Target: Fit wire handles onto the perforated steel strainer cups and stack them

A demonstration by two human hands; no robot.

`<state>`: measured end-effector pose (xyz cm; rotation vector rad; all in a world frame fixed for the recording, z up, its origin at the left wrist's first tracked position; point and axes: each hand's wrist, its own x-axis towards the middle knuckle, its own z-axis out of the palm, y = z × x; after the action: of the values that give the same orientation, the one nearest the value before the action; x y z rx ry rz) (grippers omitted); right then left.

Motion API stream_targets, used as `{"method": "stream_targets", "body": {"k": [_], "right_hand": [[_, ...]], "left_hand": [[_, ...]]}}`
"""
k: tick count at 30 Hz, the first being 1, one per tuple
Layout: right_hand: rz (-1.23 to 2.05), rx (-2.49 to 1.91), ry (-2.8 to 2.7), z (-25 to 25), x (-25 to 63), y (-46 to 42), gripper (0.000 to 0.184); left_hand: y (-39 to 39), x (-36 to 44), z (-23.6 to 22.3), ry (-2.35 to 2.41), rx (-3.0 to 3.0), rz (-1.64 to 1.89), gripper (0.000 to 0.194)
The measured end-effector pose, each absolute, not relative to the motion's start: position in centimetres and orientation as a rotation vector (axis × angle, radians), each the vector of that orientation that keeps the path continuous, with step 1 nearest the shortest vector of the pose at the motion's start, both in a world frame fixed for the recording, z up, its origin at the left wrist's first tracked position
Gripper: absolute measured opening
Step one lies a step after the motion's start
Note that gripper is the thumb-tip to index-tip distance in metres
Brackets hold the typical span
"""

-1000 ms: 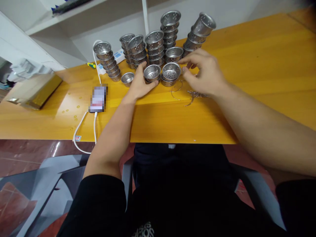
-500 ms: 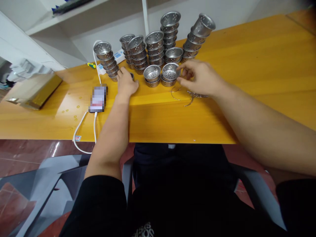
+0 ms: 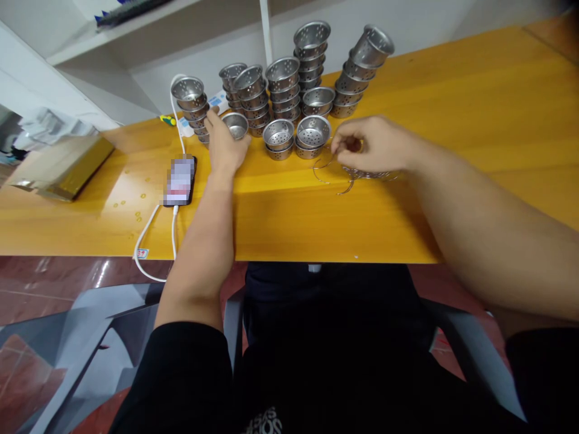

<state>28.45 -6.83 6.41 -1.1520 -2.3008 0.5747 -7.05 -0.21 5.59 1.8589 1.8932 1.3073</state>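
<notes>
So most of the perforated metal cups are already stacked. There are six taller stacks at the back, running from about 11 to just past 12 as seen from the seat. The leaning stack (image 3: 360, 72) at the right end tips toward 1. At 12, the front left pile (image 3: 278, 137) and front right pile (image 3: 313, 136) look only two cups high. A short pile (image 3: 319, 101) sits behind the right one, but I can't tell how many cups are in it. The thin wire pieces (image 3: 362, 174) lie loose on the tabletop (image 3: 316, 211) around 1, so they're separate from the piles.

The single cup (image 3: 236, 124) is at 11, in the left hand (image 3: 225, 147), which looks lightly closed round it, fingers on one side and thumb on the other. Its mouth faces up, maybe a bit toward the seat. It's round, so no real long axis from above; the centre line is roughly upright. Its base is hidden, so can't say if it's off the wood.

Right hand (image 3: 368, 144) is curled narrow beside the wire; can't tell if it's pinching a strand.
</notes>
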Motion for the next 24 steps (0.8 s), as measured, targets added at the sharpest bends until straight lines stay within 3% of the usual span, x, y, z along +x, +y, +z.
{"method": "stream_targets", "body": {"k": [5,15,24], "right_hand": [[0.652,-1.031,-2.621,5.5,28.4,-6.2,0.042],[0.683,-1.52,-2.597,6.7,29.6,-5.7,0.011],[0.588,-1.683,-2.686,7.3,31.6,-4.8,0.015]], "left_hand": [[-0.4,-6.2,6.1,1.689,1.924,1.449,0.088],[1.4,-6.7,4.6,1.482,1.906,1.584,0.082],[0.3,-4.9,4.8,1.218,2.124,1.566,0.092]]}}
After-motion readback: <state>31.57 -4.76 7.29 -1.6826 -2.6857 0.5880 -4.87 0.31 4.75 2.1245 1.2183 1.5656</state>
